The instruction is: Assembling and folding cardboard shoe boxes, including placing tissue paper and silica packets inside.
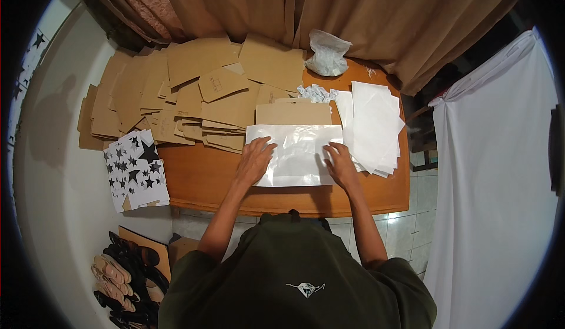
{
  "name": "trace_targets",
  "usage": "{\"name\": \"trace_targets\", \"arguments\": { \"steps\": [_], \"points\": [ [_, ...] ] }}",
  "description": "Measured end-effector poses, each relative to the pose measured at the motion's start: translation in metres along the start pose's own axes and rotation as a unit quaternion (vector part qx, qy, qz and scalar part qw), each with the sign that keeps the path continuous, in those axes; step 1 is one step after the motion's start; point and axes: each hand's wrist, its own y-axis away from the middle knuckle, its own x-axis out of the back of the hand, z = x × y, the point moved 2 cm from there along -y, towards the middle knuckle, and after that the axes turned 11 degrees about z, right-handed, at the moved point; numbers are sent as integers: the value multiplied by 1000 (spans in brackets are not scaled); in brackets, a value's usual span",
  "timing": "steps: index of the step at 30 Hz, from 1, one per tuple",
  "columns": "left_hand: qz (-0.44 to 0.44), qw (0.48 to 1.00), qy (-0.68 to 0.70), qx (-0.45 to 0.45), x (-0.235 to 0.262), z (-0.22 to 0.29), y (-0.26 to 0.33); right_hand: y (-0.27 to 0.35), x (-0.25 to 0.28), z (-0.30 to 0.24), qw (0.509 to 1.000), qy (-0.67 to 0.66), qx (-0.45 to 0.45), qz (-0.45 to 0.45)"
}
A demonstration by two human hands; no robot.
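Note:
A glossy white sheet (297, 155) lies in front of me, its far edge overlapping a flat brown cardboard piece (293, 114). My left hand (256, 161) rests on the sheet's left side, palm down with fingers apart and slightly bent. On the right side, my right hand (341, 163) touches the sheet in much the same way, fingers apart and bent. Neither hand visibly grips the sheet. Light reflects off creases in its surface.
Many cardboard pieces (191, 97) cover the table's (200, 176) back left. A stack of white sheets (375, 126) lies at right, near crumpled paper bits (318, 92) and a plastic bag (328, 54). Star-patterned sheets (134, 173) overhang the left edge. Shoes (126, 276) stand lower left.

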Motion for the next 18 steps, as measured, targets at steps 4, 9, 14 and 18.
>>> {"name": "trace_targets", "arguments": {
  "steps": [4,9,14,18],
  "points": [
    [-97,990,-46,-90,-10,-2,-7,-19,-32,-7,992,72,53,-94],
    [-190,976,-75,-79,-21,-3,-5,-23,-47,-12,971,127,68,-192],
    [-173,976,-104,-78,-25,3,-5,-19,-55,-4,972,136,71,-176],
    [-182,970,-127,-96,-38,3,5,-15,-64,1,967,163,87,-175]
  ]
}}
